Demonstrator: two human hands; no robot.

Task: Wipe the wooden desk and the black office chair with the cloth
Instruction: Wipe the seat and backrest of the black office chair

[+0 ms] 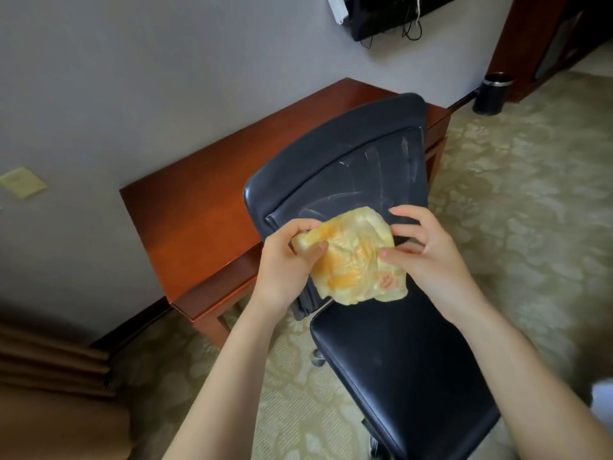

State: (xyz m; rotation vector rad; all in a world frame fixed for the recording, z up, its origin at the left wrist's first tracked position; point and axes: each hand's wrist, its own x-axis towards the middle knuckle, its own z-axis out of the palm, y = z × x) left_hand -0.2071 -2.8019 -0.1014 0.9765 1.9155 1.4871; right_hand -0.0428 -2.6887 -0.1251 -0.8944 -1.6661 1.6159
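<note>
A yellow and orange cloth [351, 257] is stretched between my two hands above the black office chair [398, 360]. My left hand [285, 263] pinches the cloth's left edge. My right hand [428, 250] grips its right edge with thumb and fingers. The chair's backrest [348, 161] shows pale wet streaks and leans against the front of the wooden desk [205, 210]. The desk's reddish top stands along the grey wall.
A dark waste bin [492, 94] stands on the patterned carpet at the back right. A black device with cables [391, 14] hangs on the wall above the desk. Brown upholstered furniture [49, 393] fills the lower left corner. A dark wooden cabinet [547, 38] is at the top right.
</note>
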